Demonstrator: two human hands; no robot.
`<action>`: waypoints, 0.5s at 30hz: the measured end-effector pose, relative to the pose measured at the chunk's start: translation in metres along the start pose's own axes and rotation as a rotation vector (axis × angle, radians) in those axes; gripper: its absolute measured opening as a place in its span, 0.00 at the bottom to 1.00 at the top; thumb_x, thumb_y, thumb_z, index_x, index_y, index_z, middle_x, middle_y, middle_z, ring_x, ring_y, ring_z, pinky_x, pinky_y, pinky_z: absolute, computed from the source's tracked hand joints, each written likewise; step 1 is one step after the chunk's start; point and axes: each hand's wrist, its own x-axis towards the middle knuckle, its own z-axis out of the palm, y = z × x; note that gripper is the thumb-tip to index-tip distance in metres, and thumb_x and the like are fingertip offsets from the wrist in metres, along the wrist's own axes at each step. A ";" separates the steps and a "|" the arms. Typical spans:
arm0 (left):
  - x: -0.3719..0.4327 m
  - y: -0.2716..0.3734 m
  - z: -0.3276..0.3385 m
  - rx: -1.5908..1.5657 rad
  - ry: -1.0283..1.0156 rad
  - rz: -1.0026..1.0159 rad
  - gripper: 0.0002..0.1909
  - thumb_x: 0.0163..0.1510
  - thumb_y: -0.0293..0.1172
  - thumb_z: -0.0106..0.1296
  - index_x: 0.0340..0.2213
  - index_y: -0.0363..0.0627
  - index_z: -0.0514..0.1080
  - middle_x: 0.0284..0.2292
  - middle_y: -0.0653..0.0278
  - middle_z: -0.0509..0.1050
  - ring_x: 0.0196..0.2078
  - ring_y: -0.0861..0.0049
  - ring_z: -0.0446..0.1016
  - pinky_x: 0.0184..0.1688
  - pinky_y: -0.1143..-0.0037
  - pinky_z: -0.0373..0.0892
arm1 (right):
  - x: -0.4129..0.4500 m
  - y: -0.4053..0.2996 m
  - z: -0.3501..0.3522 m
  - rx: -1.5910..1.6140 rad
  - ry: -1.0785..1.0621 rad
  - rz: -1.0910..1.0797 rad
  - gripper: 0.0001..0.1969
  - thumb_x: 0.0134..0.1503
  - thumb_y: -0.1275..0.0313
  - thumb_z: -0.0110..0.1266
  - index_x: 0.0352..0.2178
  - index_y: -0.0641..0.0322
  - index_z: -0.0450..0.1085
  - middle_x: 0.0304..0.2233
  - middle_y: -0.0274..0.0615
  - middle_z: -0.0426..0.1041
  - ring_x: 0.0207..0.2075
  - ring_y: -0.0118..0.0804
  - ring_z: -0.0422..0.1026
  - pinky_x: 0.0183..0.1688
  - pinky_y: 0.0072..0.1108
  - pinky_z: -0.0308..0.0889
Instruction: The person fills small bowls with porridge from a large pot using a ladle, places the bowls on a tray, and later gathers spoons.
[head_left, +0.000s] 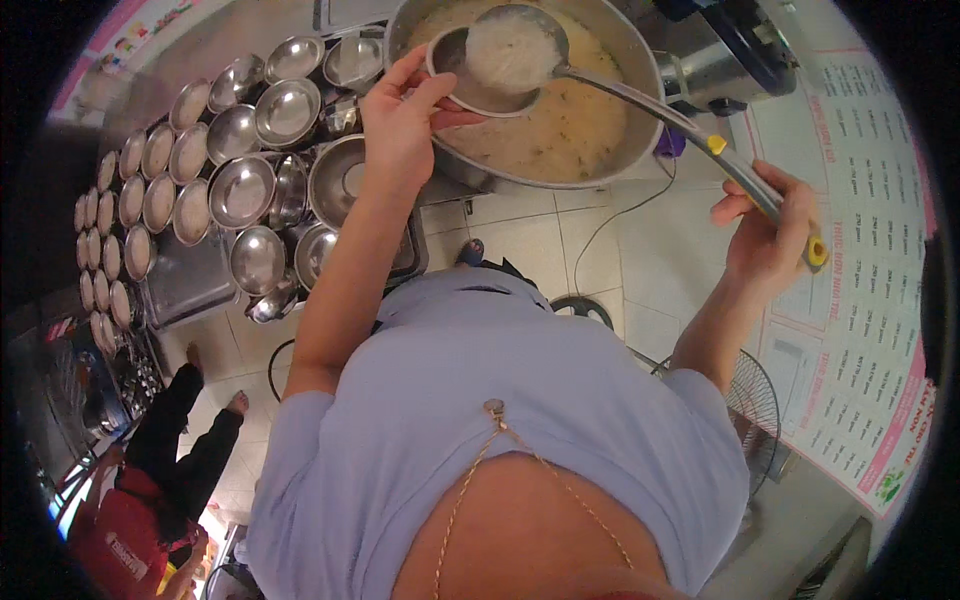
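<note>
A small metal bowl (487, 100) is held over the large metal pot (517, 178) by my left hand (409, 124), thumb on its rim. My right hand (776, 221) grips the long handle of a metal ladle (630, 96) near its end, where yellow and grey parts show. The ladle's head holds pale, thick food (514, 52) and lies over the bowl, covering much of its inside. Below both, the pot contains a yellowish soup or porridge (566, 131) with dark flecks.
Many metal bowls (242, 192) stand in rows on the left, several holding pale food (191, 211). A metal tray (191, 281) lies under some. A person in a red shirt (124, 532) stands at lower left. A cable (600, 232) and a wire fan guard (754, 420) are to the right.
</note>
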 end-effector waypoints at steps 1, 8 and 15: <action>-0.002 0.001 0.000 -0.040 -0.015 -0.043 0.22 0.44 0.17 0.48 0.45 0.28 0.61 0.26 0.64 0.66 0.24 0.79 0.69 0.28 0.70 0.75 | -0.004 0.000 0.003 -0.036 0.003 -0.026 0.16 0.54 0.68 0.42 0.28 0.78 0.65 0.19 0.56 0.70 0.15 0.36 0.70 0.22 0.22 0.66; -0.011 0.015 -0.017 -0.136 -0.039 -0.113 0.26 0.45 0.17 0.47 0.47 0.26 0.56 0.23 0.66 0.64 0.22 0.78 0.69 0.27 0.67 0.76 | -0.015 -0.005 0.005 -0.143 -0.159 -0.306 0.17 0.55 0.66 0.38 0.28 0.76 0.63 0.20 0.54 0.70 0.15 0.36 0.69 0.24 0.21 0.65; -0.024 0.049 -0.044 -0.194 0.004 -0.083 0.25 0.46 0.17 0.46 0.47 0.28 0.57 0.24 0.66 0.65 0.22 0.78 0.70 0.27 0.65 0.76 | -0.005 -0.006 0.002 0.056 0.121 0.096 0.29 0.57 0.53 0.33 0.33 0.77 0.65 0.19 0.52 0.70 0.14 0.35 0.67 0.18 0.16 0.63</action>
